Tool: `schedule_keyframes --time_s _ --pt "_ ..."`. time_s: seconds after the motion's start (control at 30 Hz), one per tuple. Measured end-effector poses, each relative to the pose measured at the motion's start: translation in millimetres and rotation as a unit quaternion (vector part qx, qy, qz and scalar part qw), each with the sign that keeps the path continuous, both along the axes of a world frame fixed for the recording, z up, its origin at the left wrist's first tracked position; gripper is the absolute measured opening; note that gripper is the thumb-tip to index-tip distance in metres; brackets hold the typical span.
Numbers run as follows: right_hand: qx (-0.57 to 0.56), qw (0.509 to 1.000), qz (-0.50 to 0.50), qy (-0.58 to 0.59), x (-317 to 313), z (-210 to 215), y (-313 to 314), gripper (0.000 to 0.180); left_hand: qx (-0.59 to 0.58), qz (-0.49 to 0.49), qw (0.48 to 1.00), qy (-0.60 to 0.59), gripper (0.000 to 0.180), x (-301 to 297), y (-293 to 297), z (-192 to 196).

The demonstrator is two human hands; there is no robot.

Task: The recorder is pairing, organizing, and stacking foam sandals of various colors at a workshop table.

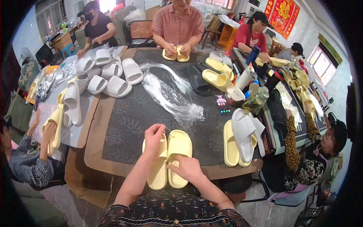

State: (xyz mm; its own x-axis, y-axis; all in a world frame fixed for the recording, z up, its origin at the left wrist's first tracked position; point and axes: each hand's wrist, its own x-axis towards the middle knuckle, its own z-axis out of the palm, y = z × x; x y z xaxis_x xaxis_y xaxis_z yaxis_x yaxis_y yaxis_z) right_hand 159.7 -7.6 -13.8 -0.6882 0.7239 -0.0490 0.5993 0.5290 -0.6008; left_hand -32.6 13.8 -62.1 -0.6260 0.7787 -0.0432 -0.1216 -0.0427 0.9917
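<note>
A pair of pale yellow slippers lies side by side at the near edge of the table, toes away from me: the left slipper [157, 174] and the right slipper [180, 143]. My left hand [153, 139] is above the left slipper's toe end, thumb and forefinger pinched on a thin clear strand. My right hand [187, 168] is closed over the right slipper's strap area, thumb toward the gap between the two; its fingertips are partly hidden. Beyond them a loose bundle of clear plastic strands [162, 96] is spread over the dark tabletop.
Grey slippers [118, 86] are piled at the far left. Grey and yellow slippers [242, 130] lie stacked to the right, near a phone [222, 104] and a green bottle [257, 100]. Several people work around the tables; one opposite holds yellow slippers [182, 53].
</note>
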Motion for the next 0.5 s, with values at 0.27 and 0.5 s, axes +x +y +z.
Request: schedule_keyframes --time_s 0.27,0.5 --pt "0.027 0.999 -0.006 -0.04 -23 -29 2 0.051 -0.068 -0.079 0.994 -0.033 0.016 5 -9 16" --pt "0.041 0.998 -0.042 0.011 -15 -47 1 0.032 -0.073 -0.145 0.987 -0.017 0.017 12 -31 33"
